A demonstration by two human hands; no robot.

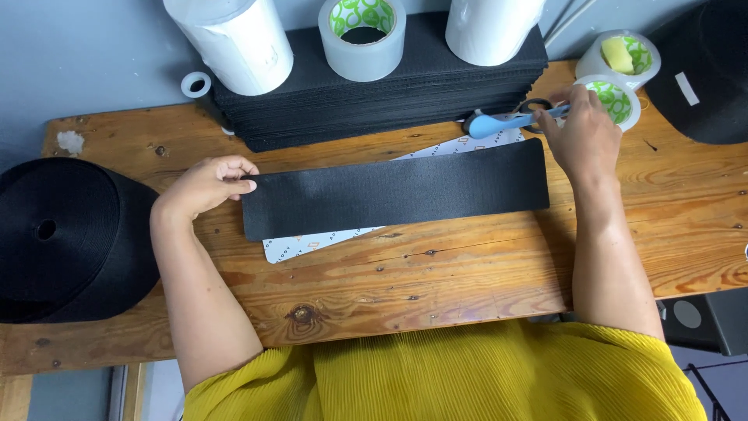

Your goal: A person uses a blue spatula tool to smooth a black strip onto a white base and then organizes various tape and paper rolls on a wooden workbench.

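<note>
A long black rectangular strip [397,191] lies across the wooden table [405,273], on top of a white printed card [300,245] that sticks out at its lower left and upper right. My left hand [209,183] pinches the strip's left end. My right hand [580,132] is past the strip's right end, gripping the handles of light blue scissors [499,123] that point left and lie low over the table beside the stack.
A stack of black sheets [374,101] stands at the back with two white rolls [234,39] and a clear tape roll [362,35] on it. More tape rolls [619,74] sit at the right. Large black webbing rolls sit at far left [66,238] and far right [701,70].
</note>
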